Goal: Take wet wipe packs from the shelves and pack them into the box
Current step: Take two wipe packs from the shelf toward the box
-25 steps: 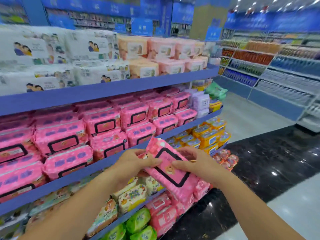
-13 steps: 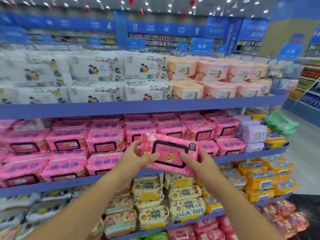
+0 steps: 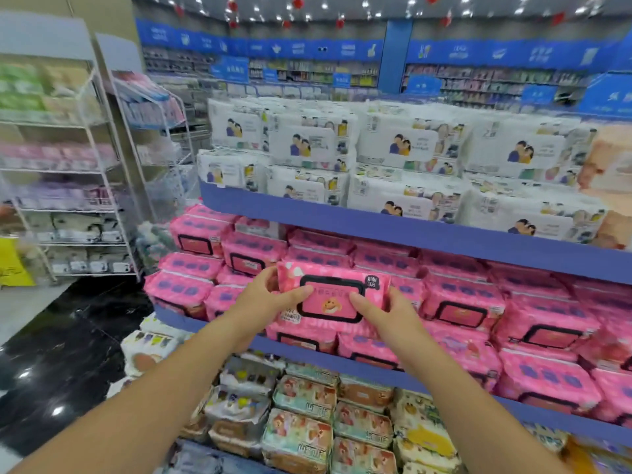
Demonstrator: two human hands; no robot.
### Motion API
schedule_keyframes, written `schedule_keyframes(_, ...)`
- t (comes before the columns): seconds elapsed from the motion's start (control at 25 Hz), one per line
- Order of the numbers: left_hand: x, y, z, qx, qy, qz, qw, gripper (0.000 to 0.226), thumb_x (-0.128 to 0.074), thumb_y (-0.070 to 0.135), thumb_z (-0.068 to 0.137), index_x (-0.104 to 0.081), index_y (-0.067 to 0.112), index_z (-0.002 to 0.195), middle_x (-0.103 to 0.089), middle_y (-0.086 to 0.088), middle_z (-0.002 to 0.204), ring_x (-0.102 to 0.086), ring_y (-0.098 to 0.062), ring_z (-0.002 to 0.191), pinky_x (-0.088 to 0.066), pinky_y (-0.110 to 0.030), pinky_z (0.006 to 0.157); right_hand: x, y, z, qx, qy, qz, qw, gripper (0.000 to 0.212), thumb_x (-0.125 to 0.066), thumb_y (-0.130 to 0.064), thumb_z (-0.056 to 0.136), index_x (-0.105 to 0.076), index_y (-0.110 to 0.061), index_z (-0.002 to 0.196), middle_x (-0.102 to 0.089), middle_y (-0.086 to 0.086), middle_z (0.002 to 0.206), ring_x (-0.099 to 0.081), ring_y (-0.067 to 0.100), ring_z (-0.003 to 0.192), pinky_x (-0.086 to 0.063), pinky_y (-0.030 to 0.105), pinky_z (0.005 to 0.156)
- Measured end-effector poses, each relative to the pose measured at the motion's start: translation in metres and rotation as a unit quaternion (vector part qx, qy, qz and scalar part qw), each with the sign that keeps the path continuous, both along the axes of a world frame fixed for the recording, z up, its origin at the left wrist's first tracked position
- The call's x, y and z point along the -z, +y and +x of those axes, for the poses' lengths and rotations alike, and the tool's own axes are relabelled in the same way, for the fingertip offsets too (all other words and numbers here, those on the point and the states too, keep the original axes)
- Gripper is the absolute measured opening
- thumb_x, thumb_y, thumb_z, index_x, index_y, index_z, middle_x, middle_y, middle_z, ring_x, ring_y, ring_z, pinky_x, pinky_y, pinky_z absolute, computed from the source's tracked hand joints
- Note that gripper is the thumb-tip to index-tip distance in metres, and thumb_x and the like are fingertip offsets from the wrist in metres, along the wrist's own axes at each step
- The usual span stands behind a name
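pink wet wipe pack is being held up before the middle shelf | left grip is clasping its left end | right grip is clasping its right end | white packs are sitting above

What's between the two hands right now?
A pink wet wipe pack, gripped at its ends by the left hand and right hand. The head view shows it.

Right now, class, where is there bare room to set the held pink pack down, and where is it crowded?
Bare: the dark floor between the wire rack and the blue shelves. Crowded: white packs and pink packs fill their tiers.
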State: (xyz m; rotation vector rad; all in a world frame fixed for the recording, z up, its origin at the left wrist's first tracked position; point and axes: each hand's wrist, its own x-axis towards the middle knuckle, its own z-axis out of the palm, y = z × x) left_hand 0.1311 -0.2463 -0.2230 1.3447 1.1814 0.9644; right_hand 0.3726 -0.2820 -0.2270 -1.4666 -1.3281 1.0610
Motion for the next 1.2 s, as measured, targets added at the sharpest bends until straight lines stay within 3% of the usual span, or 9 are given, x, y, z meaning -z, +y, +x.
schedule_keyframes(0.16, 0.013, 0.049, -0.118, -0.08, -0.004, -0.015, 0.997, 0.13, -0.091, 0.065, 0.051, -0.028, 0.024, 0.157, -0.041, 0.006, 0.15, -0.044, -0.02, 0.137, -0.042, -0.045, 0.111, 0.015, 0.068, -0.123, -0.072, -0.003, -0.011, 0.997, 0.118, -0.072, -0.08, 0.064, -0.026, -0.024, 0.157, -0.039, -0.007, 0.157, -0.043, 0.021, 0.141, -0.041, 0.048, 0.113)
schedule_keyframes(0.24, 0.021, 0.074, -0.171, -0.111, -0.005, -0.02, 0.994, 0.111, -0.089, 0.048, 0.067, -0.029, 0.021, 0.157, -0.044, 0.004, 0.147, -0.046, -0.021, 0.137, -0.044, -0.041, 0.108, 0.025, 0.103, -0.179, -0.095, -0.004, -0.018, 0.995, 0.117, -0.072, -0.08, 0.064, -0.027, -0.023, 0.156, -0.039, -0.007, 0.157, -0.043, 0.021, 0.141, -0.04, 0.047, 0.114)
schedule_keyframes(0.4, 0.039, 0.137, -0.262, -0.114, 0.007, -0.011, 0.993, 0.06, -0.086, 0.032, 0.074, -0.062, 0.031, 0.129, -0.073, 0.005, 0.121, -0.07, -0.017, 0.111, -0.057, -0.038, 0.093, 0.036, 0.177, -0.274, -0.11, -0.008, -0.002, 0.994, 0.059, -0.08, -0.037, 0.083, -0.048, -0.03, 0.132, -0.062, -0.02, 0.12, -0.063, 0.004, 0.11, -0.049, 0.024, 0.092)
schedule_keyframes(0.48, 0.052, 0.169, -0.293, -0.139, 0.017, 0.008, 0.99, 0.052, -0.082, 0.016, 0.081, -0.063, 0.032, 0.127, -0.075, 0.004, 0.115, -0.071, -0.018, 0.108, -0.06, -0.03, 0.084, 0.046, 0.212, -0.306, -0.101, -0.038, 0.018, 0.994, 0.058, -0.086, -0.03, 0.077, -0.055, -0.028, 0.127, -0.067, -0.022, 0.106, -0.065, -0.005, 0.093, -0.053, 0.023, 0.086)
schedule_keyframes(0.56, 0.065, 0.196, -0.309, -0.146, 0.039, 0.02, 0.988, 0.053, -0.079, 0.007, 0.085, -0.06, 0.032, 0.128, -0.073, 0.005, 0.116, -0.071, -0.017, 0.108, -0.06, -0.031, 0.085, 0.055, 0.238, -0.326, -0.081, -0.087, 0.029, 0.992, 0.064, -0.089, -0.026, 0.074, -0.054, -0.023, 0.128, -0.067, -0.015, 0.106, -0.065, 0.003, 0.09, -0.052, 0.026, 0.085)
schedule_keyframes(0.68, 0.09, 0.229, -0.319, -0.126, 0.086, 0.04, 0.987, 0.057, -0.077, 0.01, 0.088, -0.056, 0.028, 0.137, -0.071, 0.005, 0.124, -0.069, -0.013, 0.111, -0.056, -0.041, 0.099, 0.069, 0.258, -0.344, -0.053, -0.178, 0.05, 0.981, 0.078, -0.084, -0.025, 0.08, -0.039, -0.017, 0.143, -0.057, 0.0, 0.132, -0.058, 0.018, 0.114, -0.048, 0.031, 0.096)
schedule_keyframes(0.8, 0.108, 0.244, -0.321, -0.128, 0.12, 0.089, 0.98, 0.062, -0.074, 0.011, 0.091, -0.05, 0.03, 0.144, -0.068, 0.01, 0.126, -0.066, -0.005, 0.114, -0.054, -0.034, 0.1, 0.078, 0.259, -0.348, -0.039, -0.288, 0.094, 0.952, 0.082, -0.075, -0.036, 0.088, -0.03, -0.01, 0.152, -0.035, 0.004, 0.151, -0.044, 0.023, 0.137, -0.041, 0.032, 0.11)
schedule_keyframes(1.0, 0.105, 0.232, -0.314, -0.136, 0.222, 0.144, 0.955, 0.059, -0.072, 0.021, 0.093, -0.047, 0.038, 0.143, -0.061, 0.027, 0.121, -0.057, 0.01, 0.111, -0.048, -0.031, 0.102, 0.075, 0.246, -0.345, -0.053, -0.42, 0.133, 0.896, 0.082, -0.061, -0.049, 0.094, -0.023, -0.007, 0.154, -0.032, 0.01, 0.152, -0.034, 0.026, 0.143, -0.042, 0.032, 0.108)
schedule_keyframes(1.2, 0.104, 0.197, -0.297, -0.19, 0.25, 0.118, 0.942, 0.064, -0.07, 0.035, 0.093, -0.04, 0.024, 0.149, -0.05, 0.011, 0.142, -0.047, -0.009, 0.13, -0.038, -0.036, 0.113, 0.071, 0.206, -0.311, -0.079, -0.428, 0.155, 0.887, 0.067, -0.06, -0.04, 0.097, -0.035, -0.008, 0.15, -0.039, 0.01, 0.148, -0.037, 0.028, 0.139, -0.037, 0.039, 0.113)
